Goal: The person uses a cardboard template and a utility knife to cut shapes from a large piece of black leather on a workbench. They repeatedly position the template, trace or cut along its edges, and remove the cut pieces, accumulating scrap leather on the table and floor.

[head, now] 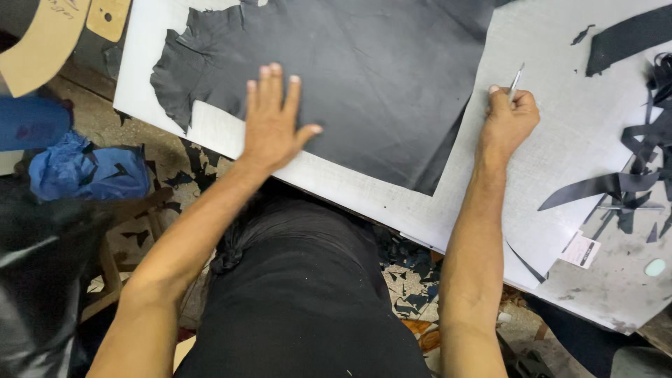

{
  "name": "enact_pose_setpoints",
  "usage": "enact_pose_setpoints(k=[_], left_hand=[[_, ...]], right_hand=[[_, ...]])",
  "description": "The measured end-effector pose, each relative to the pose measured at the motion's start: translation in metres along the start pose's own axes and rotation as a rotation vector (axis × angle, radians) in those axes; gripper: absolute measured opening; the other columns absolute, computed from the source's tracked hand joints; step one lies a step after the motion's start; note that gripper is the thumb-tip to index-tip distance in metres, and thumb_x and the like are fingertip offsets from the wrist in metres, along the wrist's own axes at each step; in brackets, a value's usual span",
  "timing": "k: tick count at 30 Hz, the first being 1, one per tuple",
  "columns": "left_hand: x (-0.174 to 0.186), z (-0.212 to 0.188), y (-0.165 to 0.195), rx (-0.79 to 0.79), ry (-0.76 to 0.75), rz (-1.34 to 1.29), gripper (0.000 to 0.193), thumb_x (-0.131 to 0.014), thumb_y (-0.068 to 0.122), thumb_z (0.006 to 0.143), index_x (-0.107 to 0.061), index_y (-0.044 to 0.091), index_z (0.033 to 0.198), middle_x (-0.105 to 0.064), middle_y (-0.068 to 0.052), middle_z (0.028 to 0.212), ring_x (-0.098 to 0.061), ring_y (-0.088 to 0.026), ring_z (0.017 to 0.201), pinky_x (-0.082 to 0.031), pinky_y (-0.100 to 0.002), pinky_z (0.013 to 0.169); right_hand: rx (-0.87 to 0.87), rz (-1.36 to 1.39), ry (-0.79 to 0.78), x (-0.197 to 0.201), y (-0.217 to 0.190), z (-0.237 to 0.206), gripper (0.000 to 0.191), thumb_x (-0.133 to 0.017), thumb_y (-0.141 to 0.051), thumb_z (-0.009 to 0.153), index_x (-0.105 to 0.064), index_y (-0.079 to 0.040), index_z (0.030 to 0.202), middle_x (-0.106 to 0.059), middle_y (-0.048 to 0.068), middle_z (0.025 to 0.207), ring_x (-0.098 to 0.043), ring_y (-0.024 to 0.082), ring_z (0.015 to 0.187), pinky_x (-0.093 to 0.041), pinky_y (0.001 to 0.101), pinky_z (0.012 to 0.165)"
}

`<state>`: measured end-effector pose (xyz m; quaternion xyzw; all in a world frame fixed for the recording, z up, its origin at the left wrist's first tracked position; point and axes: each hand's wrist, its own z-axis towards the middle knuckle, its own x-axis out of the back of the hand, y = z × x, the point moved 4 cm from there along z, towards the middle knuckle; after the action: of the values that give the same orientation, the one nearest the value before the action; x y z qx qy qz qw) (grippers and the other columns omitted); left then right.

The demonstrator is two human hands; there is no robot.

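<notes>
Two hands: L [271, 126] on leather [364, 70], R [507, 119] w/ knife [516, 78].

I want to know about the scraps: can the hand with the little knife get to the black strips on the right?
Probably yes. The right hand rests on the white board, and only bare board lies between it and the black strips.

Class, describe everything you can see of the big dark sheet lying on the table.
The dark sheet is large, matt, charcoal black, and looks like leather. It lies flat with faint creases on the pale grey cutting board. Its left edge is ragged; its lower and right edges are cut straight, meeting in a corner. The left hand presses flat on it. The right hand, holding a thin blade, sits just beyond its right edge.
</notes>
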<state>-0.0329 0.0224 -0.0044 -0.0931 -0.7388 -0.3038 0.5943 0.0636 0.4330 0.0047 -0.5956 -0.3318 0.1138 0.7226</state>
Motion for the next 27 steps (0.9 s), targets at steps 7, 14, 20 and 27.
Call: enact_pose_setpoints(k=[7, 14, 20, 27], left_hand=[[-0.058, -0.007, 0.189, -0.771, -0.244, -0.033, 0.094, -0.05, 0.074, 0.091, -0.03, 0.014, 0.161, -0.015, -0.021, 0.168, -0.01, -0.036, 0.157, -0.009, -0.054, 0.128], [-0.052, -0.003, 0.158, -0.892, -0.294, -0.02, 0.095, -0.046, 0.075, 0.093, -0.024, 0.016, 0.163, -0.012, -0.017, 0.17, -0.008, -0.031, 0.158, -0.008, -0.05, 0.13], [0.029, 0.028, -0.049, -0.328, -0.092, 0.088, 0.091, -0.052, 0.07, 0.097, -0.025, 0.013, 0.163, -0.013, -0.018, 0.17, -0.009, -0.033, 0.157, -0.009, -0.05, 0.127], [0.086, 0.056, -0.079, -0.222, 0.136, -0.039, 0.072, -0.066, 0.051, 0.097, -0.048, 0.005, 0.149, -0.049, -0.018, 0.15, -0.045, -0.035, 0.14, -0.035, -0.051, 0.118]], right_hand=[[-0.008, 0.086, -0.089, 0.002, 0.013, 0.001, 0.016, -0.075, -0.005, 0.098, -0.064, -0.003, 0.086, -0.062, 0.001, 0.072, -0.056, 0.007, 0.062, -0.043, 0.0235, 0.056], [-0.088, 0.236, -0.114, 0.001, 0.023, -0.013, 0.012, -0.067, 0.002, 0.102, -0.061, -0.003, 0.094, -0.064, 0.004, 0.081, -0.056, 0.008, 0.063, -0.042, 0.0224, 0.054], [-0.121, 0.235, -0.073, -0.003, 0.024, -0.023, 0.015, -0.069, 0.002, 0.103, -0.059, -0.004, 0.093, -0.066, 0.004, 0.085, -0.057, 0.007, 0.065, -0.04, 0.0213, 0.052], [-0.15, 0.168, -0.034, 0.004, 0.014, -0.032, 0.012, -0.071, 0.001, 0.101, -0.061, -0.004, 0.096, -0.062, 0.002, 0.079, -0.053, 0.006, 0.062, -0.04, 0.0194, 0.054]])
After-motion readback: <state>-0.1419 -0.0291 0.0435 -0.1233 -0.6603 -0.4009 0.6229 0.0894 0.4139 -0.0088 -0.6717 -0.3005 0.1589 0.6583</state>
